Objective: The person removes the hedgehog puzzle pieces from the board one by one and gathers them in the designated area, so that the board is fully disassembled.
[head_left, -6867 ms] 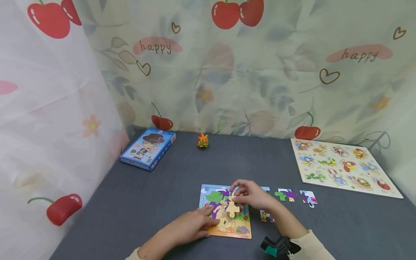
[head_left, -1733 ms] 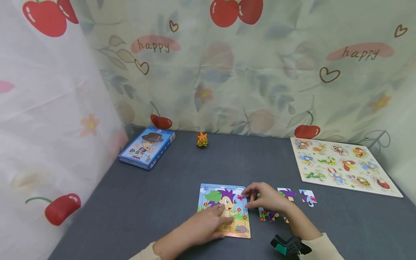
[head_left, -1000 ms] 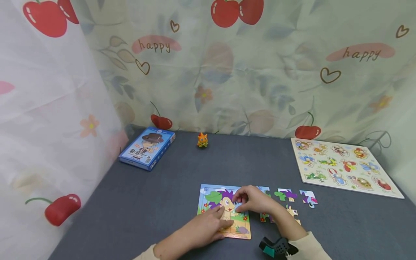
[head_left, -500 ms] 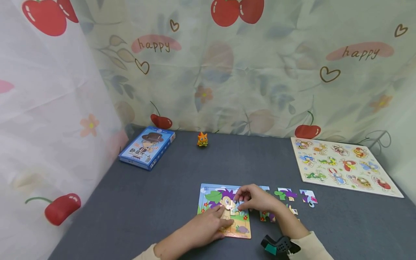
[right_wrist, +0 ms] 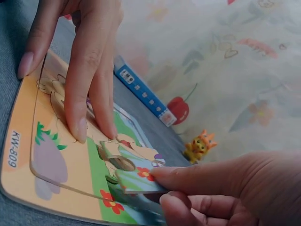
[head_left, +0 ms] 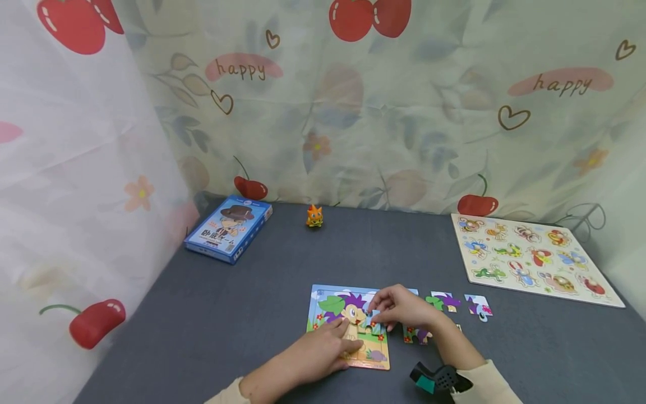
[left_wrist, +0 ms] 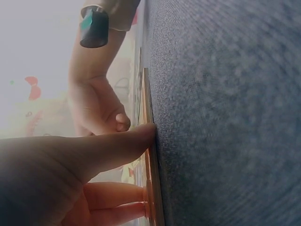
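A hedgehog jigsaw puzzle board [head_left: 381, 365] lies on the dark table, with purple hair, a green leaf and a face showing in it. My left hand [head_left: 323, 345] rests on its lower left part; in the right wrist view the extended fingers [right_wrist: 80, 108] press the picture and the thumb is at the edge. My right hand [head_left: 406, 308] pinches a jigsaw piece [right_wrist: 136, 176], light blue and green with a red flower, between thumb and fingers. That piece sits tilted, low over the right side of the board. Part of the picture is hidden under my left hand.
Right of the board lie loose jigsaw pieces [head_left: 449, 302], one with a blue tab [head_left: 479, 307] and another with red flowers [head_left: 415, 335]. Farther off are an insect puzzle board [head_left: 535, 258], a small orange figurine [head_left: 314, 217] and a blue box [head_left: 229, 230]. Patterned cloth hangs behind.
Earlier my right hand held a beige piece over the board; now it holds the flowered one, shifted slightly right within the last second. The face now shows in the board. My left hand moved slightly right.
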A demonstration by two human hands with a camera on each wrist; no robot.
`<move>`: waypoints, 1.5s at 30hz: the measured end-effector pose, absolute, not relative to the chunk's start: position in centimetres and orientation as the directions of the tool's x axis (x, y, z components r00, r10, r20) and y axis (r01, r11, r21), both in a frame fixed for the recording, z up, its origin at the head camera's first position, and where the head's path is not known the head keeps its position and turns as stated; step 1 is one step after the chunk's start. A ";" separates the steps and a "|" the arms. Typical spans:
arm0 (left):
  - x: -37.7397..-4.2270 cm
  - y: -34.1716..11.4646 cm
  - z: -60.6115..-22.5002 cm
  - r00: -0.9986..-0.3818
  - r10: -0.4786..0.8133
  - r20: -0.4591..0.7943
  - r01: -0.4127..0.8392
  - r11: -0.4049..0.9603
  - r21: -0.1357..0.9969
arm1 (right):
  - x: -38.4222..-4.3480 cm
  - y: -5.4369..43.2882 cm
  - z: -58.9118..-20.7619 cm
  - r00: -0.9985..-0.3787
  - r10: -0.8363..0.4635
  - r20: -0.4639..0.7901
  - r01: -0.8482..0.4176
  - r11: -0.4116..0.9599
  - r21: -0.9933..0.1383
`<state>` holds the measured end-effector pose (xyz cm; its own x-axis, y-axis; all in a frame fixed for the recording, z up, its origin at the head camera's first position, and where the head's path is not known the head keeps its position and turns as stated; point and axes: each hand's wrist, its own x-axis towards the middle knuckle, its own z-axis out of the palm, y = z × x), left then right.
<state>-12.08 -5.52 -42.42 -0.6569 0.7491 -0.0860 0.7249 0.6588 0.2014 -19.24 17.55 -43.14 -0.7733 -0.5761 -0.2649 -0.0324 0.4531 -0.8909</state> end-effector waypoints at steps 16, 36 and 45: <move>-12.0 -5.5 -42.4 -0.659 0.746 -0.098 0.723 0.664 0.193 | -18.7 21.1 -42.2 -0.801 -0.549 -0.239 -0.043 0.451 -0.892; -11.8 -5.6 -42.4 -0.655 0.753 -0.054 0.736 0.653 0.179 | -16.2 28.0 -42.2 -0.876 -0.393 -0.281 0.095 0.431 -0.897; -11.9 -5.5 -42.4 -0.661 0.748 -0.066 0.726 0.659 0.195 | -15.5 30.6 -41.7 -0.904 -0.287 -0.316 0.153 0.473 -0.868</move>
